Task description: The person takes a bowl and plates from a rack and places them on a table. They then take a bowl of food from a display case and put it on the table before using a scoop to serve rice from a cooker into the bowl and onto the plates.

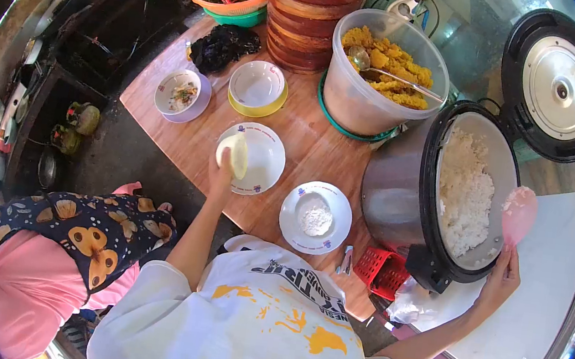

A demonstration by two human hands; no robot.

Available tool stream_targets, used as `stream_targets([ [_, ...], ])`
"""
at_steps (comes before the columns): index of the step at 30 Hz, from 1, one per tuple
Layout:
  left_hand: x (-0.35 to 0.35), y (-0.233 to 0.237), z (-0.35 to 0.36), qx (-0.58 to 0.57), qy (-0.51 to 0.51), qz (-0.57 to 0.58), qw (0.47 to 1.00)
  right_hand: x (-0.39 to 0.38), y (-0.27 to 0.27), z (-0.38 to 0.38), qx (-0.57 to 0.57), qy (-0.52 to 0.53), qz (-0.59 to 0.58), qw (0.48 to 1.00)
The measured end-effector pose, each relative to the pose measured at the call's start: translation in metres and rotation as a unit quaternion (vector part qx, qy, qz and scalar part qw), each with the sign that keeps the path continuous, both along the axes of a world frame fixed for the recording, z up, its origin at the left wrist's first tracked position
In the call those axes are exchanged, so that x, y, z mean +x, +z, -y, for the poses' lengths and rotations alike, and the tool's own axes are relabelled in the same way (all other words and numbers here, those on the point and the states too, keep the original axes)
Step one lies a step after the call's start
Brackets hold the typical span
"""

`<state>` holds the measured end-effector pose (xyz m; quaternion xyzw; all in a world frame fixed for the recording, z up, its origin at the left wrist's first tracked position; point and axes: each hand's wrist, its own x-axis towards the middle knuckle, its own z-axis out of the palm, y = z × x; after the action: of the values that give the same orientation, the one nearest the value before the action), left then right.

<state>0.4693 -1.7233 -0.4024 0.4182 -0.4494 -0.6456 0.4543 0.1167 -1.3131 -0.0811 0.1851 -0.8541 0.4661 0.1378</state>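
Note:
My left hand (219, 171) is closed on a small pale yellow bowl (237, 153), tipped on its side over a white plate (266, 166). My right hand (503, 275) grips a pink rice paddle (518, 216) by its handle, and some grains stick to the blade. The paddle is at the right rim of an open rice cooker (396, 182), which holds white rice (468, 202). Closer to me, another white plate (290, 224) carries a small mound of rice (316, 220).
Behind the plates stand a lilac-and-white bowl (200, 104) with food scraps and a white bowl (257, 84) in a yellow one. A plastic tub (353, 109) holds yellow rice and a spoon. The cooker lid (561, 87) stands raised. A person in pink (37, 292) is at left.

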Motion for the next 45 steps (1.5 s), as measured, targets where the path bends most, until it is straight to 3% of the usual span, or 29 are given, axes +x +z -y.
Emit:
stream_targets([
  [1,-0.006,0.003,-0.001,-0.126,0.019,0.133,0.983,0.004,0.001,0.002,-0.013,-0.005,0.001,1.000],
  [2,-0.012,0.005,-0.005,-0.248,0.038,0.262,0.932,0.008,0.001,0.003,-0.026,-0.010,0.003,1.000],
  [5,-0.028,0.007,-0.018,-0.372,-0.066,0.442,0.814,0.021,0.004,0.009,-0.042,-0.022,0.027,0.998],
  [6,-0.028,0.002,-0.023,-0.404,-0.085,0.457,0.788,0.024,0.004,0.012,-0.033,-0.020,0.030,0.999],
  [9,-0.030,0.002,-0.025,-0.392,-0.071,0.454,0.797,0.021,-0.002,0.001,-0.004,-0.013,0.025,1.000],
  [12,-0.026,0.001,-0.019,-0.387,-0.078,0.439,0.807,0.018,-0.004,-0.008,0.026,0.000,0.058,0.998],
  [14,-0.031,0.028,-0.016,-0.411,-0.022,0.423,0.807,0.018,-0.001,-0.009,0.063,0.011,0.054,0.996],
  [15,-0.034,0.050,-0.014,-0.422,0.004,0.415,0.806,0.018,0.000,-0.007,0.091,0.017,0.036,0.995],
  [17,-0.055,0.106,-0.017,-0.408,0.070,0.296,0.861,0.015,0.000,-0.004,0.160,0.025,0.022,0.987],
  [22,-0.150,0.248,-0.029,-0.555,0.002,0.035,0.831,0.004,0.007,0.028,0.362,0.036,0.041,0.930],
  [25,-0.211,0.303,-0.074,-0.602,-0.075,-0.051,0.793,0.001,-0.008,0.027,0.340,0.068,-0.187,0.919],
  [28,-0.262,0.324,-0.129,-0.618,-0.129,-0.068,0.772,0.038,0.013,0.035,0.213,0.072,-0.071,0.972],
  [34,-0.301,0.302,-0.192,-0.598,-0.195,-0.004,0.777,0.078,0.016,0.001,0.171,0.012,-0.068,0.983],
  [37,-0.277,0.287,-0.196,-0.578,-0.182,-0.034,0.794,0.100,0.012,-0.013,0.092,-0.021,-0.062,0.994],
  [40,-0.227,0.261,-0.180,-0.534,-0.178,-0.060,0.824,0.132,0.009,-0.017,0.082,-0.051,0.000,0.995],
  [44,-0.139,0.185,-0.142,-0.445,-0.207,0.041,0.870,0.174,-0.024,0.012,0.059,0.070,0.160,0.983],
  [45,-0.109,0.174,-0.129,-0.426,-0.205,0.141,0.870,0.182,-0.033,0.025,0.069,0.119,0.205,0.969],
])
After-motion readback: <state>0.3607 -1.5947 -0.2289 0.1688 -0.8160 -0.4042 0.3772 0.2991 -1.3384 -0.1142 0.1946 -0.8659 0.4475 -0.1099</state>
